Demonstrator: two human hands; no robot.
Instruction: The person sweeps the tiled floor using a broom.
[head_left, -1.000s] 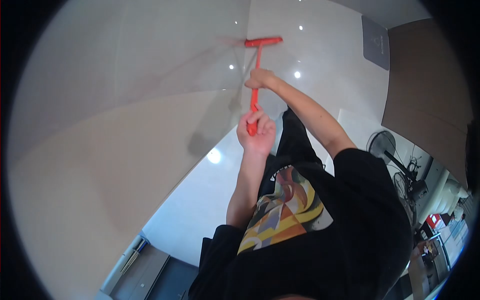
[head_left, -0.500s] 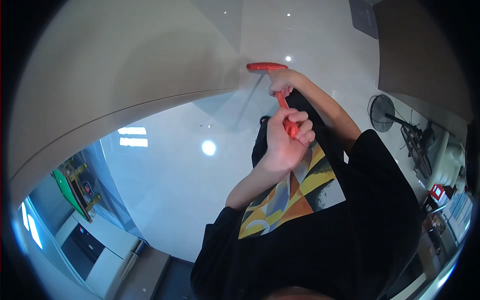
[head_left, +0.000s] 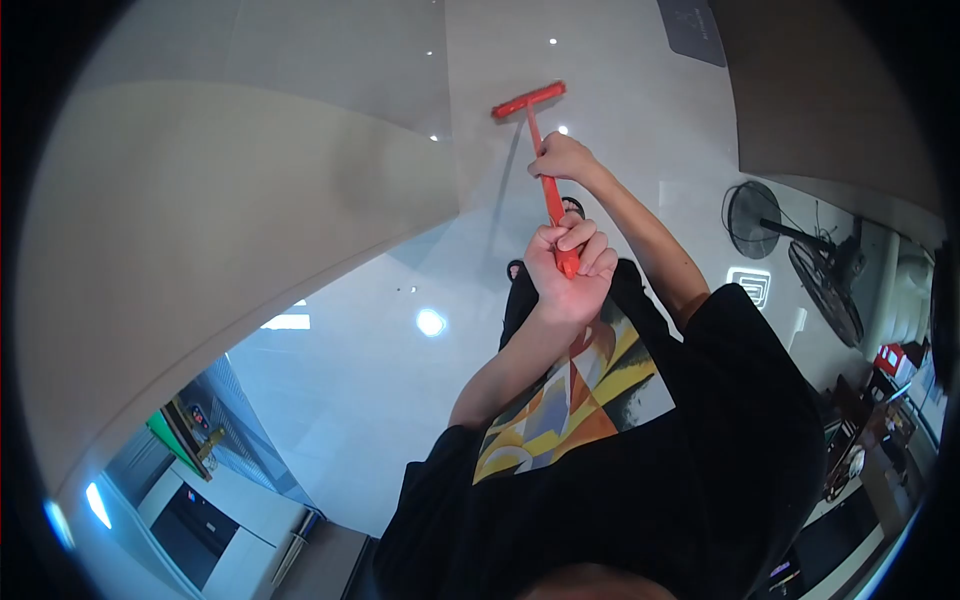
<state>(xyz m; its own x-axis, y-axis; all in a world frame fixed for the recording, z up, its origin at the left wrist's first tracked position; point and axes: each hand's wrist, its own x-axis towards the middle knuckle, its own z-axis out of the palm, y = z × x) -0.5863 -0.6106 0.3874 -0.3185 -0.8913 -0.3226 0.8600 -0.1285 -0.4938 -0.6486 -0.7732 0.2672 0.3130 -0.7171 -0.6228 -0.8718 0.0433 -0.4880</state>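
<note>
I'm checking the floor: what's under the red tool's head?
Pale, glossy floor shows around the red tool's head; the floor directly beneath is covered, so cannot be seen.

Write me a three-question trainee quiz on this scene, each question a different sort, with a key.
1. Short answer: which is closer to the crosswise head of the long-handled tool, the left hand or the right hand?
2. True or false: the black fan shows at the left side of the picture.
3. Fill in the blank: the tool's handle and head are both coloured ____.

Key:
1. The right hand; the left one grips lower, by the handle's end.
2. False; it is at the picture's right side.
3. Red.
</note>
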